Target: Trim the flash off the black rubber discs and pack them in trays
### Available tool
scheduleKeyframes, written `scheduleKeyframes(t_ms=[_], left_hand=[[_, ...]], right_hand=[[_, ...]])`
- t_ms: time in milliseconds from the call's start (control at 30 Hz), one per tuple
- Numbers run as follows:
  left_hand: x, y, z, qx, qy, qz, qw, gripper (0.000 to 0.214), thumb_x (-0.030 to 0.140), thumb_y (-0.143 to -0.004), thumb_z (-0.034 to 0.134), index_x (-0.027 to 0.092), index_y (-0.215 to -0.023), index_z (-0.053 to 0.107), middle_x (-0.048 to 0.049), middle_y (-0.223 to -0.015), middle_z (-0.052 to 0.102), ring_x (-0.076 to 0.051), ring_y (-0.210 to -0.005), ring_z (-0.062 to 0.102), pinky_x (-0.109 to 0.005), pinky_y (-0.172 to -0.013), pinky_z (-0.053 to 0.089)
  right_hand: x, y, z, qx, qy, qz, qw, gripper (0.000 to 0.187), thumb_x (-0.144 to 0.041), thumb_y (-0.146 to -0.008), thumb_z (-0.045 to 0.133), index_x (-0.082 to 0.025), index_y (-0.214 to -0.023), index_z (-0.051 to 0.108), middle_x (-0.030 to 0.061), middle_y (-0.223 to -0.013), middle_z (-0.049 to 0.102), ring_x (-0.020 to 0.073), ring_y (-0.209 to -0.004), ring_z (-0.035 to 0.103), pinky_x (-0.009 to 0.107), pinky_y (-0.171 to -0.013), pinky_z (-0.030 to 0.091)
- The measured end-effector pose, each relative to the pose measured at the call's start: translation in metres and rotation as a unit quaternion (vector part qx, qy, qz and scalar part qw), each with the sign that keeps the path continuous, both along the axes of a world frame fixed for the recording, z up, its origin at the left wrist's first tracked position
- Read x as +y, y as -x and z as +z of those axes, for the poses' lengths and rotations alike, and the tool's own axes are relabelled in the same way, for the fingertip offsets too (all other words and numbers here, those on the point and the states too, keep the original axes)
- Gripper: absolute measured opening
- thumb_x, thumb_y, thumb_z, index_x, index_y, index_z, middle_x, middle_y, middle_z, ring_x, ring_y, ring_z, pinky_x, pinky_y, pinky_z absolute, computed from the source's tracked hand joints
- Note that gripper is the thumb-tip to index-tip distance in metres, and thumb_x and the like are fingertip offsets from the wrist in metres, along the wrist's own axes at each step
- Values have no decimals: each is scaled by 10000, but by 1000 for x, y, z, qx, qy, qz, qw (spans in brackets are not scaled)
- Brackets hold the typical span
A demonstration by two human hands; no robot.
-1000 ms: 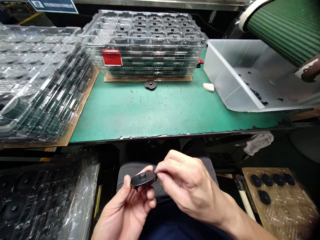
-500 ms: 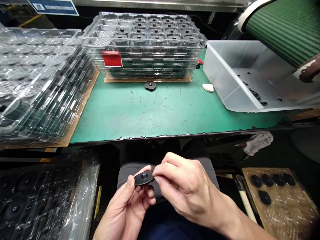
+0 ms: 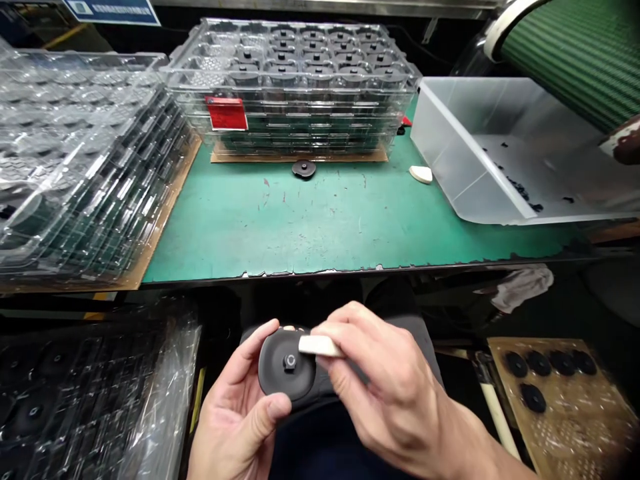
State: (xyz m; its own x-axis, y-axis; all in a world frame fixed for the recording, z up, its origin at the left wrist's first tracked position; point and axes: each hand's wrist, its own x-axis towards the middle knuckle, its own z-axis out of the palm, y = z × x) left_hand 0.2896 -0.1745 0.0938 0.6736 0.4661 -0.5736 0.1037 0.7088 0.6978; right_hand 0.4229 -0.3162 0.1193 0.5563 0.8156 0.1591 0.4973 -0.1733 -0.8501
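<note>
My left hand [image 3: 240,413] holds a black round disc [image 3: 286,365] with a small hub in its middle, its face tilted up toward me, thumb across its lower edge. My right hand [image 3: 385,393] is closed on a small white flat piece [image 3: 319,345], and presses its end against the disc's upper right edge. Both hands are low over my lap, below the front edge of the green table [image 3: 320,220].
Stacks of clear blister trays [image 3: 295,80] holding black discs stand at the back and at the left [image 3: 75,153]. A loose black disc [image 3: 303,169] and a white piece [image 3: 421,175] lie on the mat. A translucent bin [image 3: 505,153] sits right; a board with discs [image 3: 550,387] lies lower right.
The disc has turned from edge-on to face-up in my left hand. The white piece in my right hand now shows, laid against the disc's rim.
</note>
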Motion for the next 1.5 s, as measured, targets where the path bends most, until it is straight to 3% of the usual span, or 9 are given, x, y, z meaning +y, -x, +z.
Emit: scheduleKeyframes(t_ms=[133,533,633,800,967,1067,1200,1333,1500], left_hand=[[-3,-2,2,6,6,15,1000,637,255,-676,943,324,-1271,726,-59,-1191,781,-284,-1105,731,-310,-954,602],[4,3,-1,21,98,-48,994,562,371,-795,851,271,-1329,710,-84,-1271,763,-290,-1205,682,-295,-1002,554],[4,4,-2,27,133,-42,990,522,439,-845,789,251,-1327,714,-84,-1269,768,-259,-1154,695,-265,-953,563],[5,9,-10,19,189,-45,981,416,463,-906,708,218,-1237,769,-95,-1270,767,-287,-1124,694,-329,-897,600],[9,11,-13,38,200,-35,978,442,468,-927,697,223,-1292,740,-96,-1208,784,-254,-1094,694,-308,-891,580],[10,9,-12,23,195,-45,979,457,475,-925,693,207,-1293,737,-120,-1260,764,-291,-1083,699,-375,-880,604],[11,6,-9,32,193,-37,980,439,460,-943,681,209,-1299,735,-96,-1179,791,-237,-1058,706,-288,-874,587],[7,2,-1,-2,211,-73,975,337,430,-922,713,215,-1165,805,-102,-1215,787,-300,-1101,708,-358,-923,594],[5,0,2,-7,138,7,990,400,430,-899,753,222,-1240,767,-79,-1162,804,-219,-1053,708,-230,-880,567]], right_hand=[[-1,6,9,45,37,36,998,144,-103,-964,557,-182,-906,663,14,-853,553,131,-718,530,292,-643,419],[-3,2,5,4,73,-6,997,240,-154,-991,522,-204,-782,414,-16,-788,456,118,-660,425,301,-627,308],[-3,-1,7,15,90,40,995,295,-140,-969,549,-206,-751,363,-32,-741,426,111,-633,407,302,-612,296],[-2,-3,11,-33,96,20,995,173,-143,-1011,527,-213,-855,500,-20,-843,496,118,-694,439,299,-641,309],[-3,0,12,1,137,67,988,255,-151,-974,579,-205,-781,422,-45,-767,450,106,-655,417,297,-633,310],[-2,2,11,-30,125,23,991,216,-169,-1007,526,-207,-809,449,-28,-807,471,118,-676,423,308,-633,303],[-2,4,13,-22,146,49,988,232,-153,-964,577,-207,-790,435,-33,-771,455,120,-674,432,307,-656,326],[1,4,14,-49,116,38,991,134,-144,-1009,516,-203,-909,585,3,-858,512,132,-693,467,311,-636,340],[5,13,11,-64,99,7,993,153,-146,-998,511,-199,-858,543,2,-800,462,128,-628,425,314,-594,326]])
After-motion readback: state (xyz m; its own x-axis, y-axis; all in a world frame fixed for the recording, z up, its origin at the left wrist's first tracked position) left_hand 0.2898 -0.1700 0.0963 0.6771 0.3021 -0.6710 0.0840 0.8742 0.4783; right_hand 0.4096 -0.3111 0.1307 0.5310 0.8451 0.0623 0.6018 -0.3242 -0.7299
